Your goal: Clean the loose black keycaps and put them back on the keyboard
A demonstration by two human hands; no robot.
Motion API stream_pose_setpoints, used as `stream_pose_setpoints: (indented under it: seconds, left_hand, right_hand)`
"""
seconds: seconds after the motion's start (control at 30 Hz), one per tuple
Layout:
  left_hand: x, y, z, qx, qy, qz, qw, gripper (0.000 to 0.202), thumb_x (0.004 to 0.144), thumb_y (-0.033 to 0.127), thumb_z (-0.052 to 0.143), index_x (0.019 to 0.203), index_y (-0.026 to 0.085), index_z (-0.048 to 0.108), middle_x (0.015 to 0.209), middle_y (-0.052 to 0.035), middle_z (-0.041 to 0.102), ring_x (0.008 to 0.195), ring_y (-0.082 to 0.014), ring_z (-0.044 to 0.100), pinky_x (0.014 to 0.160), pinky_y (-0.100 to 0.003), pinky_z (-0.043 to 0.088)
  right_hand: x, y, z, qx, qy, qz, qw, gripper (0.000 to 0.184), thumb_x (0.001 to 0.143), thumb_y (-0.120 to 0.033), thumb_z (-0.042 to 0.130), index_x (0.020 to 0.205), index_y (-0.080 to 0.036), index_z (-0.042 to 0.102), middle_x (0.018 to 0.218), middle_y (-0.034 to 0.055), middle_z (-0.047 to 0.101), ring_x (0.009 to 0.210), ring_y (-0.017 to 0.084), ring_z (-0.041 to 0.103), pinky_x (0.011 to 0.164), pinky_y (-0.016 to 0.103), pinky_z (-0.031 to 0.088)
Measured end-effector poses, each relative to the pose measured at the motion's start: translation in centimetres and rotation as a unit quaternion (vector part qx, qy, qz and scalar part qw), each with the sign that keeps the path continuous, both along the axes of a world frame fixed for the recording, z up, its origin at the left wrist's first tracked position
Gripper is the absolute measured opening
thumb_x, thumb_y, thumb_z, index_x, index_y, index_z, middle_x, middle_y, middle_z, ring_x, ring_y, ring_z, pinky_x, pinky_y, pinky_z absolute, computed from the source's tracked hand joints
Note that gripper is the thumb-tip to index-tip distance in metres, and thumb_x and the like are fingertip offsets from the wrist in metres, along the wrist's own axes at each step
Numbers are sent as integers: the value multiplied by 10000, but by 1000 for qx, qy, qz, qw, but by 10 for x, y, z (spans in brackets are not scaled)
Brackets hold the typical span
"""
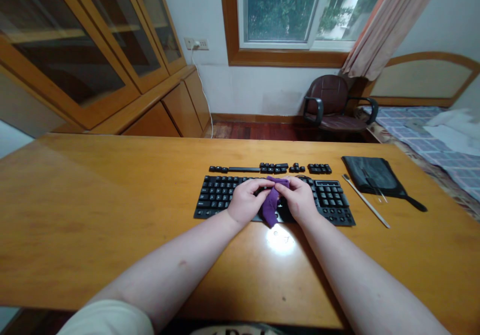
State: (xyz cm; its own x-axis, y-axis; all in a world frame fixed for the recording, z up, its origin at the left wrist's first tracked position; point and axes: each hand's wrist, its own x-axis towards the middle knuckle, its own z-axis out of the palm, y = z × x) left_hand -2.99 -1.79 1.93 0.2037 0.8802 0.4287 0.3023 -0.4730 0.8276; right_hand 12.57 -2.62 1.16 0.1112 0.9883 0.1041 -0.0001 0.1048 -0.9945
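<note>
A black keyboard (217, 195) lies flat in the middle of the wooden table (93, 200). Over its centre my left hand (245, 202) and my right hand (298, 199) meet, both closed on a purple cloth (270, 206) that hangs down between them to the keyboard's front edge. The keys under the hands are hidden. Behind the keyboard a row of loose black keycaps (270, 167) lies in small groups.
A black pouch (371, 175) with thin tools on it lies to the right, and a long pale stick tool (365, 201) beside it. Beyond the table stand a brown armchair (332, 102), wooden cabinets (112, 50) on the left and a bed (431, 140) on the right.
</note>
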Motion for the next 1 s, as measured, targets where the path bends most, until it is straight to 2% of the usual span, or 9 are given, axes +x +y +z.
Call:
stream_pose_setpoints:
  seconds: [0.13, 0.23, 0.33, 0.5, 0.63, 0.8, 0.9, 1.0]
  left_hand:
    - [1, 0, 2, 19, 23, 1, 1000, 179, 769, 141, 611, 903, 222, 699, 918, -14, 726, 844, -165, 671, 835, -315, 535]
    - [1, 0, 3, 41, 29, 7, 999, 181, 771, 123, 602, 898, 210, 696, 928, -17, 726, 848, -161, 672, 835, -313, 538]
    - [0, 0, 3, 51, 33, 2, 998, 186, 766, 119, 606, 905, 209, 690, 931, -19, 724, 851, -159, 672, 839, -315, 539]
    - [-1, 3, 4, 63, 49, -16, 997, 242, 717, 117, 663, 940, 208, 670, 955, -29, 710, 890, -168, 656, 862, -329, 529]
    - [0, 5, 5, 83, 22, -7, 996, 184, 720, 136, 672, 896, 189, 666, 940, -46, 692, 914, -179, 636, 867, -347, 521]
    - [-1, 7, 3, 42, -28, 10, 999, 124, 792, 209, 618, 895, 185, 681, 922, -58, 690, 877, -170, 646, 848, -338, 528]
    - [0, 8, 0, 7, -51, -12, 999, 147, 790, 201, 615, 918, 187, 686, 971, -62, 697, 933, -178, 643, 901, -354, 507]
    - [2, 7, -5, -42, -87, -36, 995, 211, 746, 207, 659, 955, 179, 675, 993, -71, 688, 909, -183, 650, 864, -351, 530]
  right_hand:
    - [0, 1, -4, -18, 34, -2, 999, 237, 686, -388, 693, 773, -171, 651, 666, 8, 659, 579, 145, 576, 568, 271, 462]
    - [-1, 1, -2, 3, 4, 3, 1000, 229, 622, -354, 746, 724, -179, 638, 663, 0, 660, 607, 150, 587, 604, 274, 472]
    - [-1, 0, 0, 9, -21, -13, 1000, 196, 647, -356, 723, 669, -179, 641, 610, 1, 648, 573, 147, 576, 587, 276, 469]
    - [-1, 0, 1, 18, -21, -43, 999, 180, 691, -344, 679, 751, -175, 696, 723, 39, 704, 671, 178, 622, 647, 305, 492]
    - [1, -2, -1, 37, -17, -37, 998, 174, 705, -329, 681, 789, -180, 713, 773, 45, 712, 720, 184, 631, 702, 321, 493]
    - [1, -4, 1, 62, -31, -44, 997, 125, 697, -297, 692, 754, -187, 711, 784, 44, 708, 739, 185, 634, 726, 326, 496]
    - [1, -4, 1, 81, -46, -34, 995, 89, 695, -279, 689, 726, -197, 706, 765, 41, 706, 744, 188, 638, 729, 330, 502]
    - [0, -4, 1, 94, -55, -28, 994, 83, 696, -281, 687, 714, -201, 702, 749, 38, 704, 733, 187, 639, 714, 329, 507]
